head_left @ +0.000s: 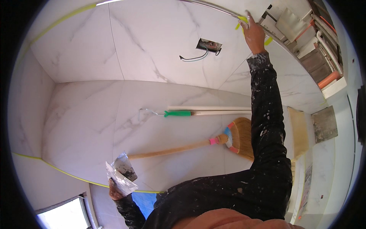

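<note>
My right hand (254,35) reaches up to the far right, at the metal edge trim (213,6) along the top of the marble-look wall panel (152,34). Its thumb and fingers, smeared with white, close on a bit of yellow tape (243,18); the exact grip is hard to see. Another scrap of yellow tape (268,40) shows beside the wrist. Low on the left, my left hand (115,190) grips a flat, white-smeared scraper (121,179). A second, grey-smeared blade (126,168) shows behind it, and most of that hand's fingers are hidden.
On the marble-look surface below lie a broom (179,148), a green-handled roller frame (178,113) and long pale strips (217,112). Loose wires (196,58) stick out of a rectangular wall opening (209,44). Pipes (328,53) and boards are beyond the upper right edge.
</note>
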Tool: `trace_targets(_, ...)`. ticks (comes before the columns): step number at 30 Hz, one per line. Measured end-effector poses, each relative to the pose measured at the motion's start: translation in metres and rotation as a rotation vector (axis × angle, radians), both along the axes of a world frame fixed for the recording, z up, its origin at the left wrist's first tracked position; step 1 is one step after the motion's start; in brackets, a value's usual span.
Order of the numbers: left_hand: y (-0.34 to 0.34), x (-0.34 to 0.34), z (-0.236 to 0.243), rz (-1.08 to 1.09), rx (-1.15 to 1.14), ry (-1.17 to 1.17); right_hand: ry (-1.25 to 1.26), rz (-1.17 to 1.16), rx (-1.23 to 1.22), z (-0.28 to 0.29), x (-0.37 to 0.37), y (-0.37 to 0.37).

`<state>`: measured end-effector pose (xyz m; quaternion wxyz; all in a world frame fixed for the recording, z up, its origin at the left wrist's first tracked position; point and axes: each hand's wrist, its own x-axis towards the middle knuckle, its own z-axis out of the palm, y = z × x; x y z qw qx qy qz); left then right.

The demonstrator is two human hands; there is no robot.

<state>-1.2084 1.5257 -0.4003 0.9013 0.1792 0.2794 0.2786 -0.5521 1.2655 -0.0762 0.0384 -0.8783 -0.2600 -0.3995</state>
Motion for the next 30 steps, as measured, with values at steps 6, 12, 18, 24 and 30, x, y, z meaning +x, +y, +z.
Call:
trace_targets(6,-0.003,0.004,0.010,-0.002,0.022,-0.084,0.110,0.296,1.025,0.012,0.030,-0.032)
trace_targets(12,-0.024,0.005,0.037,-0.053,0.909,0.608,0.887,0.443,1.101,-0.084,-0.054,-0.076)
trace_targets(18,-0.056,0.047,0.122,-0.004,0.687,0.570,1.245,0.396,1.092,-0.136,-0.082,-0.069)
trace_targets(24,-0.073,0.071,0.181,0.051,0.379,0.179,1.800,0.441,1.215,-0.150,-0.106,-0.045)
trace_targets(30,-0.076,0.096,0.227,0.019,0.172,0.031,1.675,0.348,1.098,-0.136,-0.120,-0.019)
